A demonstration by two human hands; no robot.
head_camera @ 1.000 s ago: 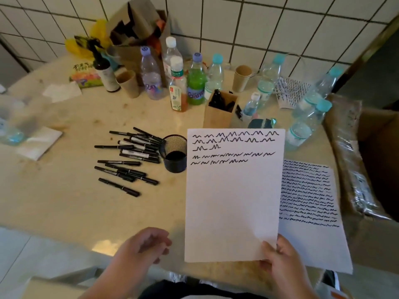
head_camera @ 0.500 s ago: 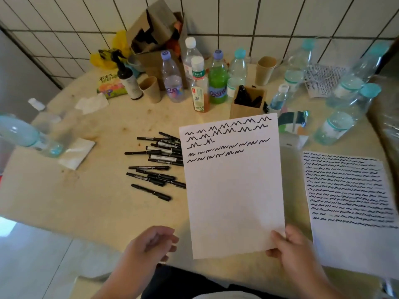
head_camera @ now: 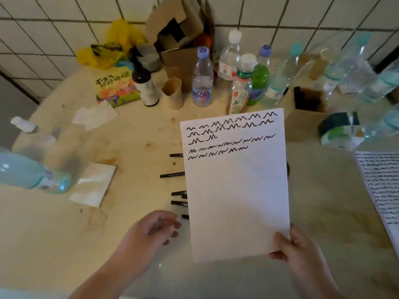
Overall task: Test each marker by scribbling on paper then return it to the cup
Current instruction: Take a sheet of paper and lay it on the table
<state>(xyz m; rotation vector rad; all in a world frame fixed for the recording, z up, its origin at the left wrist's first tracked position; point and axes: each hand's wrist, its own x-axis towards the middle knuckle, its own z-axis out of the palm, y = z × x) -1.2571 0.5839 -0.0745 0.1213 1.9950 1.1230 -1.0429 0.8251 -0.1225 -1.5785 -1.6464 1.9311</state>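
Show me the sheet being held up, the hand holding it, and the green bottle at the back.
Held sheet (head_camera: pixel 237 201), head view, blank middle of the page.
Right hand (head_camera: pixel 295 247), head view, back of the hand.
Green bottle (head_camera: pixel 260 79), head view, green body.

blurred Chinese characters on green packet (head_camera: pixel 116 87), unreadable

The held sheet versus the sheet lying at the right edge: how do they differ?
The held sheet is pinched at its lower corner by the right hand; the other sheet lies flat on the table. The held sheet has five scribble rows, the other is densely filled. Both are white with black scribbles.
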